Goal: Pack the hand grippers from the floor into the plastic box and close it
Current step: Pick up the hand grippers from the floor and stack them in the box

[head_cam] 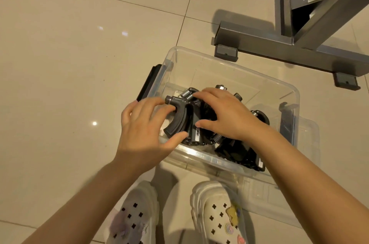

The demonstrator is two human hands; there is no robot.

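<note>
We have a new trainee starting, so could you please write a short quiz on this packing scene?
1. True or false: the lid is already closed on the plastic box.
2. Which hand touches the hand gripper at the box's near left corner: (a) left hand only, (b) right hand only, (c) both?
3. Fill in: behind the box stands a grey metal ____ on the tiled floor.

Key
1. False: the box is open on top.
2. (c): left fingers curl round its handle, while the right hand rests on it and the grippers beside it.
3. Frame.
</note>
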